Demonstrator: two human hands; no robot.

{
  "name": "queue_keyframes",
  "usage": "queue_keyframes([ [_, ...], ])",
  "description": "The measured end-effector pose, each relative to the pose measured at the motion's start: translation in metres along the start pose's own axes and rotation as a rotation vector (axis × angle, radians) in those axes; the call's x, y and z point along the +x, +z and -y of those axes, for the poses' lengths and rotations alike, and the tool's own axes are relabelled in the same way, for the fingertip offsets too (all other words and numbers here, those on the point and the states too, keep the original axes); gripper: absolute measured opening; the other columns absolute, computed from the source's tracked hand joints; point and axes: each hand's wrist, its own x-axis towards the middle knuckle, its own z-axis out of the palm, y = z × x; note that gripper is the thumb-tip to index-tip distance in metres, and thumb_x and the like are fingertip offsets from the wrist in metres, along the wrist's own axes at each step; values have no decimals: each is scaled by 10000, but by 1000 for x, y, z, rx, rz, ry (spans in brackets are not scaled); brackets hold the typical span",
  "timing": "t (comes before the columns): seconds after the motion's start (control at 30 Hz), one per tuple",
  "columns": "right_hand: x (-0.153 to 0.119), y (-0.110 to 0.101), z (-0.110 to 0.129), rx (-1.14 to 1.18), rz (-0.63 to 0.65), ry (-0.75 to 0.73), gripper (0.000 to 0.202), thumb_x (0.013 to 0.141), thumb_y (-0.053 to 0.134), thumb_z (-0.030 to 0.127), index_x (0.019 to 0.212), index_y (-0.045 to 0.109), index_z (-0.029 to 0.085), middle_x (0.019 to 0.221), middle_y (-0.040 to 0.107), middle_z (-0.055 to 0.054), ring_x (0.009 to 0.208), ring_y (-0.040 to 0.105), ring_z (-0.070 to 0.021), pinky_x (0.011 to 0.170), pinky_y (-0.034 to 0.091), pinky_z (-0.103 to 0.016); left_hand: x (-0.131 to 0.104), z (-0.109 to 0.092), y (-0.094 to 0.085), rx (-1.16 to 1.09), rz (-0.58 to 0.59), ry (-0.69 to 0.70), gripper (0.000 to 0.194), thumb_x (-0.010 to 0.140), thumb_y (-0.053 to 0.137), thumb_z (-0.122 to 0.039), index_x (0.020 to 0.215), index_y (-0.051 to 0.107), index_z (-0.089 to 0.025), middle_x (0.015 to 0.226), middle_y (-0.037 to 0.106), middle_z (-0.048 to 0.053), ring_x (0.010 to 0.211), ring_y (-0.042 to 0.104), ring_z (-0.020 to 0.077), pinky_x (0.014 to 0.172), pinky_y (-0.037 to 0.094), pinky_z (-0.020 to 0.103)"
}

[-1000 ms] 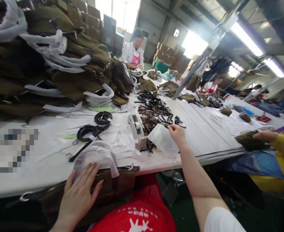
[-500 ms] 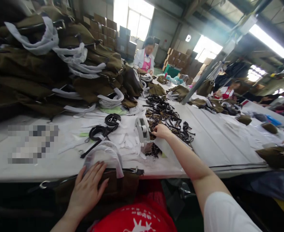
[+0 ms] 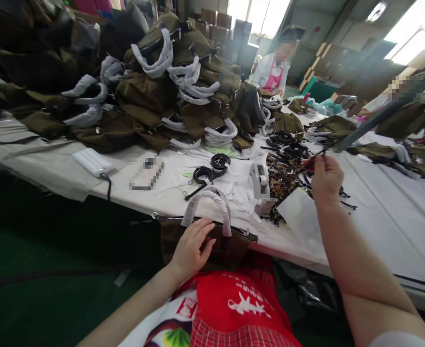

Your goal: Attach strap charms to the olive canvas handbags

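My left hand [image 3: 195,245] lies with fingers apart on the top of an olive bag [image 3: 230,248], beside its handles [image 3: 212,197] wrapped in white film. The bag hangs at the table's front edge, its zip along the top. My right hand [image 3: 326,176] is raised over the right side of a pile of leopard-patterned and black pieces [image 3: 282,180]. Its fingers pinch a small dark strap piece [image 3: 315,158]. A grey tape dispenser [image 3: 260,182] stands left of the pile, near a white sheet [image 3: 301,214].
Coiled black straps [image 3: 203,174] lie behind the bag handles. Olive bags [image 3: 143,96] are heaped at the back left. A white power bank [image 3: 93,161] with a cable lies left. A slanted metal pole [image 3: 382,113] rises at right. Another person [image 3: 272,74] works across the table.
My right hand has lifted from beside the tape dispenser and moved right, now with a dark strap piece in it. My left hand stays on the bag. The view has turned left.
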Motion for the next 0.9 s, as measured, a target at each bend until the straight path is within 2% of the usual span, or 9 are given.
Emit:
queue_keyframes([
  [0.07, -17, -5, 41, 231, -151, -71, 234, 949, 546, 446, 858, 649, 256, 734, 683, -17, 665, 675, -176, 596, 493, -303, 7, -9, -6, -75, -31, 0, 371, 909, 524, -203, 1279, 540, -186, 1322, 605, 129, 1271, 541, 245, 1072, 467, 415],
  [0.17, -59, -5, 99, 370, -221, -137, 226, 942, 576, 399, 841, 653, 213, 641, 644, 2, 551, 649, -151, 462, 405, -256, 24, -30, -21, -149, -108, 52, 452, 893, 563, -265, 1334, 489, -199, 1352, 580, 141, 1311, 505, 279, 1090, 443, 454],
  [0.3, -126, 7, 139, 524, 96, 15, 222, 949, 567, 401, 883, 647, 205, 671, 666, 8, 576, 660, -151, 573, 536, -296, 49, -63, -29, -265, -138, 110, 719, 790, 706, -435, 1402, 440, -167, 1434, 502, 184, 1385, 405, 354, 1155, 330, 526],
  [0.4, -162, 20, 134, 554, 273, 195, 231, 932, 584, 438, 896, 639, 217, 687, 667, 13, 597, 658, -139, 577, 544, -275, 57, -73, -18, -584, 145, -59, 573, 797, 700, -454, 1267, 565, -155, 1249, 644, 173, 1195, 593, 313, 1059, 443, 476],
  [0.5, -180, 30, 115, 575, 290, 376, 247, 931, 573, 457, 920, 621, 215, 669, 651, 25, 573, 635, -121, 533, 520, -235, 52, -70, -3, -1079, 485, -352, 354, 854, 643, -449, 1030, 635, -143, 874, 729, 98, 814, 702, 204, 807, 559, 357],
  [0.57, -185, 34, 102, 591, 277, 462, 262, 927, 568, 469, 908, 607, 210, 651, 642, 30, 551, 617, -113, 517, 509, -222, 47, -66, 3, -1299, 582, -503, 346, 822, 691, -454, 942, 635, -135, 777, 716, 68, 725, 688, 167, 737, 552, 306],
  [0.7, -191, 32, 81, 549, 222, 505, 297, 907, 580, 497, 877, 603, 202, 642, 643, 25, 559, 615, -118, 545, 517, -229, 42, -59, 4, -1387, 607, -630, 372, 744, 779, -445, 898, 667, -126, 746, 713, 47, 685, 668, 130, 708, 533, 259],
  [0.8, -195, 23, 65, 481, 178, 505, 314, 913, 564, 504, 890, 618, 196, 657, 651, 15, 581, 619, -122, 586, 530, -246, 42, -56, 5, -1363, 548, -699, 410, 691, 817, -437, 921, 682, -125, 780, 733, 54, 711, 689, 143, 721, 546, 269],
  [0.9, -197, 11, 46, 362, 254, 527, 322, 908, 567, 498, 947, 639, 187, 726, 682, -15, 628, 631, -137, 611, 540, -270, 40, -51, 8, -1302, 443, -753, 389, 676, 829, -401, 910, 680, -128, 804, 748, 59, 738, 712, 161, 750, 563, 293],
])
